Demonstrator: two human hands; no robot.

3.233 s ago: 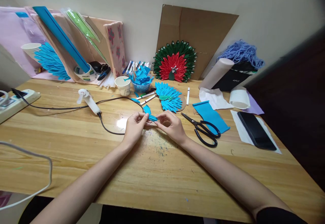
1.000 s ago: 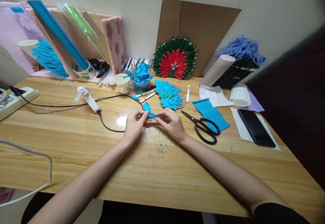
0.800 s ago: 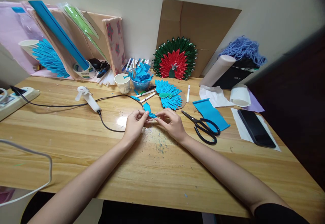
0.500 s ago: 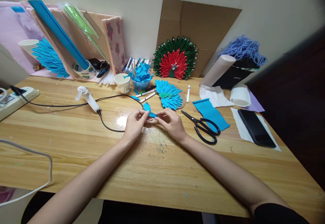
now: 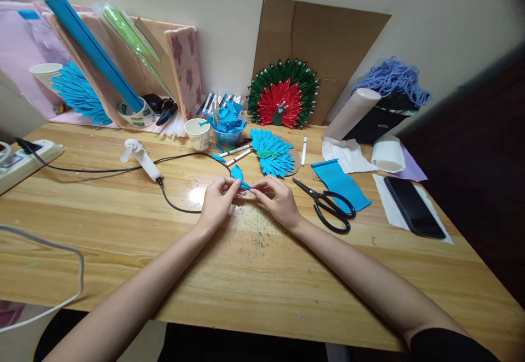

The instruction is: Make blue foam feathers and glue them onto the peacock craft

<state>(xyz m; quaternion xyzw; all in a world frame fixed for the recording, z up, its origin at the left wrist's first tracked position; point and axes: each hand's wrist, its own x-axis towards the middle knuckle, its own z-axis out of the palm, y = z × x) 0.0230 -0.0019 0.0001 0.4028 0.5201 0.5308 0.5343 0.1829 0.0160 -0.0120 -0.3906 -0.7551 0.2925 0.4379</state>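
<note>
Both my hands meet at the middle of the wooden table (image 5: 254, 274). My left hand (image 5: 217, 203) and my right hand (image 5: 278, 200) pinch a small folded blue paper piece (image 5: 245, 186) between their fingertips, just above the tabletop. Another blue folded piece (image 5: 237, 173) lies right behind it. A blue paper peacock fan (image 5: 271, 152) lies further back, and a red and green peacock fan (image 5: 283, 94) leans on cardboard at the wall.
Black scissors (image 5: 328, 206) and a blue paper strip (image 5: 339, 184) lie right of my hands, a phone (image 5: 413, 206) beyond them. A glue gun (image 5: 141, 158) with a black cord lies to the left. A paper cup (image 5: 198, 133), a bowl of blue pieces (image 5: 228, 124) and markers stand behind.
Over three seconds the view shifted slightly. My hands stay together on the blue paper piece, with only small finger movements.
</note>
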